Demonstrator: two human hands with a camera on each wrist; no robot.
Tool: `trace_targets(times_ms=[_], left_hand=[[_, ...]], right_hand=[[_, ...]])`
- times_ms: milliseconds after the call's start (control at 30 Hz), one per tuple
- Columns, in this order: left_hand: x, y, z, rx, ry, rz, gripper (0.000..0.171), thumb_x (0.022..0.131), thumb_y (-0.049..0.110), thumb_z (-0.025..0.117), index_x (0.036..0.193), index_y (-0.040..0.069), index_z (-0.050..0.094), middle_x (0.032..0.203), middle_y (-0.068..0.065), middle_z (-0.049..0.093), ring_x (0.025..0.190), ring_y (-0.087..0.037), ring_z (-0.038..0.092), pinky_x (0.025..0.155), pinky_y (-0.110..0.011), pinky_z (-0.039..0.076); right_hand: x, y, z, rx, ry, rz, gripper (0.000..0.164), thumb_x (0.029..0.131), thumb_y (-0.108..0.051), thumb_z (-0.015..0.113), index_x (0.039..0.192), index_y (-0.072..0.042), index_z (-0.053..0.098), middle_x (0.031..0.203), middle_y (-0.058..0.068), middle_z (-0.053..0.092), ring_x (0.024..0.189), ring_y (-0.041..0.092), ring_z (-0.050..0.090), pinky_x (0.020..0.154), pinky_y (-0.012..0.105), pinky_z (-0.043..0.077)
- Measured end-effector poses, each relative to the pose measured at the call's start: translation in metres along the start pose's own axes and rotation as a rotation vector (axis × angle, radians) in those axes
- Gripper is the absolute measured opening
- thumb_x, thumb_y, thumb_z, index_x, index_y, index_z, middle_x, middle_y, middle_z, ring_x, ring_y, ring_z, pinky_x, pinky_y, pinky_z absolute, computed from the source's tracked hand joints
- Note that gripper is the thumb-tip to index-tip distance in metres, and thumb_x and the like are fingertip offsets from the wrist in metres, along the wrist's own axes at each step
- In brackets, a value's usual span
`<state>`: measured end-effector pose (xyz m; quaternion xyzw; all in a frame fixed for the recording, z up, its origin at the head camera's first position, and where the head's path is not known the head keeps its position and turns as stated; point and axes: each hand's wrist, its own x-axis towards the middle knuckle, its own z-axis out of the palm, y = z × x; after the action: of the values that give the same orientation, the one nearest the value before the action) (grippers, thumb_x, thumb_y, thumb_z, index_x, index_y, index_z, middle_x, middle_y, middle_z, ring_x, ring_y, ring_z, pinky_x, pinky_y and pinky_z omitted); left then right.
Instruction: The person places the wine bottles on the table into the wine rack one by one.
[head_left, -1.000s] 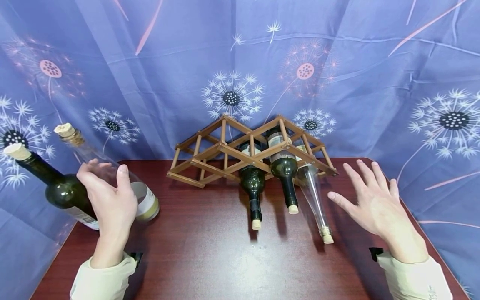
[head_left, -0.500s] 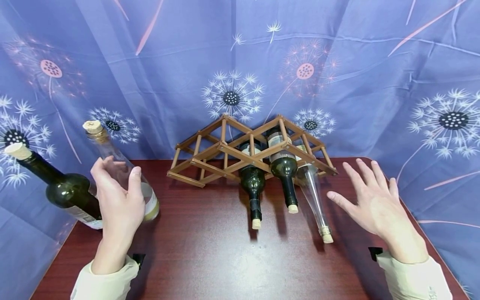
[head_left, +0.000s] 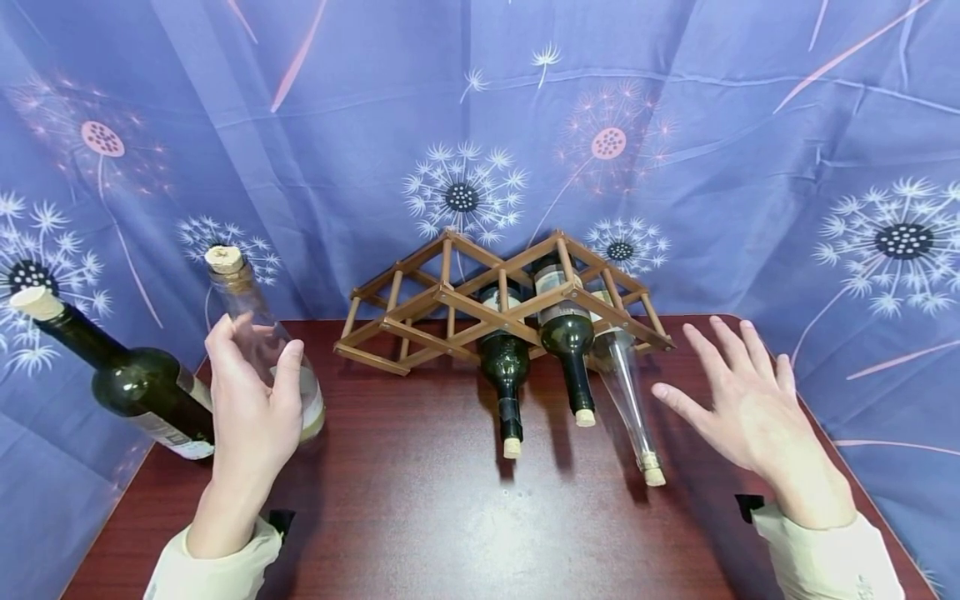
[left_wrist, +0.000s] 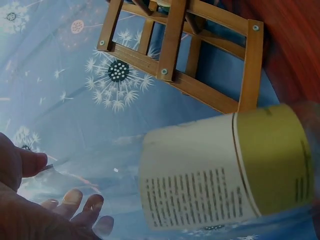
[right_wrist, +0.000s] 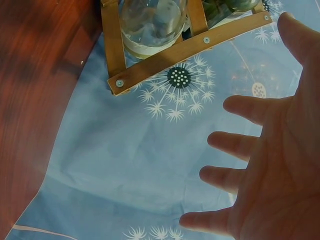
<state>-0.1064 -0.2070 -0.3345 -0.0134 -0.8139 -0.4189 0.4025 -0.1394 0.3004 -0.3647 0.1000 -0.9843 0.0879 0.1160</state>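
Note:
My left hand (head_left: 253,417) grips a clear glass bottle (head_left: 242,293) around its body, the thumb on the near right side. A cork closes its top, and the bottle leans slightly left. In the left wrist view its white and olive label (left_wrist: 195,170) fills the lower right, with fingertips (left_wrist: 71,196) showing through the glass. My right hand (head_left: 750,421) is held palm down with fingers spread, right of a wooden wine rack (head_left: 480,310), holding nothing. The right wrist view shows those straight fingers (right_wrist: 245,110) apart from the rack.
Left of my left hand stands a corked dark green wine bottle (head_left: 135,383). In the rack lie two dark green bottles (head_left: 504,358) and a clear one (head_left: 621,367), corks toward me. A blue dandelion-print cloth (head_left: 337,167) hangs behind the reddish-brown table (head_left: 420,500).
My left hand has moved right, bringing the clear bottle from a strong leftward lean to nearly upright. The right hand, the rack and its bottles stay as they were.

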Motion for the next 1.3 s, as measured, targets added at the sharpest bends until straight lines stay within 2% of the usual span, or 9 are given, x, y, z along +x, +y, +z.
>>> trace_targets(times_ms=[67,167,300,500,667,933,1167,1300], left_hand=[[0.000,0.002,0.000,-0.049,0.004,-0.008,0.049,0.096,0.004,0.059,0.139,0.002,0.037,0.113,-0.003,0.054,0.094,-0.006,0.053,0.079,-0.018,0.041],[0.000,0.004,0.000,-0.181,0.012,-0.031,0.048,0.095,-0.002,0.058,0.136,-0.001,0.035,0.116,-0.003,0.053,0.104,-0.013,0.054,0.090,-0.020,0.042],[0.001,0.007,0.001,-0.387,0.051,-0.046,0.045,0.093,-0.009,0.057,0.132,-0.001,0.037,0.116,-0.008,0.051,0.111,-0.021,0.052,0.093,-0.022,0.042],[0.005,0.010,0.001,-0.717,0.115,0.013,0.041,0.090,-0.016,0.054,0.126,-0.002,0.039,0.113,-0.018,0.053,0.111,-0.028,0.053,0.096,-0.029,0.042],[0.005,0.013,0.001,-0.816,0.150,0.011,0.042,0.090,-0.017,0.053,0.127,-0.003,0.039,0.112,-0.020,0.054,0.111,-0.029,0.054,0.098,-0.031,0.042],[0.007,0.014,0.004,-0.889,0.209,-0.028,0.042,0.089,-0.017,0.056,0.125,-0.004,0.040,0.114,-0.022,0.053,0.111,-0.033,0.055,0.103,-0.036,0.040],[0.007,0.016,0.009,-0.951,0.216,-0.055,0.039,0.091,-0.017,0.054,0.124,-0.005,0.039,0.113,-0.024,0.052,0.111,-0.034,0.055,0.104,-0.039,0.040],[0.008,0.017,0.013,-1.025,0.203,-0.080,0.038,0.091,-0.017,0.053,0.125,-0.005,0.038,0.113,-0.025,0.052,0.109,-0.035,0.056,0.104,-0.040,0.041]], right_hand=[[0.000,-0.001,-0.001,-0.001,0.002,-0.001,0.095,0.089,-0.069,0.055,0.161,-0.017,0.023,0.163,0.019,0.016,0.149,0.038,-0.008,0.103,0.076,-0.006],[-0.001,-0.002,-0.002,0.001,0.005,-0.003,0.095,0.089,-0.069,0.055,0.161,-0.017,0.023,0.163,0.018,0.015,0.149,0.038,-0.008,0.103,0.076,-0.007],[-0.002,-0.003,-0.003,0.005,0.013,-0.007,0.094,0.089,-0.068,0.056,0.161,-0.017,0.024,0.163,0.018,0.015,0.149,0.038,-0.008,0.104,0.075,-0.008],[-0.002,-0.004,-0.005,0.006,0.015,-0.010,0.093,0.089,-0.067,0.056,0.161,-0.017,0.024,0.163,0.019,0.016,0.149,0.037,-0.008,0.105,0.073,-0.009],[-0.003,-0.005,-0.007,0.009,0.023,-0.015,0.093,0.090,-0.067,0.056,0.161,-0.018,0.023,0.163,0.018,0.015,0.150,0.036,-0.008,0.105,0.072,-0.011],[-0.004,-0.008,-0.010,0.009,0.035,-0.028,0.093,0.089,-0.066,0.057,0.162,-0.021,0.021,0.164,0.015,0.015,0.150,0.035,-0.007,0.106,0.071,-0.010],[-0.003,-0.015,-0.015,0.026,0.055,-0.046,0.091,0.088,-0.065,0.060,0.161,-0.022,0.024,0.163,0.015,0.017,0.150,0.034,-0.005,0.107,0.071,-0.007],[-0.002,-0.021,-0.018,0.035,0.061,-0.058,0.090,0.088,-0.065,0.060,0.161,-0.024,0.025,0.163,0.015,0.019,0.151,0.034,-0.004,0.108,0.071,-0.005]])
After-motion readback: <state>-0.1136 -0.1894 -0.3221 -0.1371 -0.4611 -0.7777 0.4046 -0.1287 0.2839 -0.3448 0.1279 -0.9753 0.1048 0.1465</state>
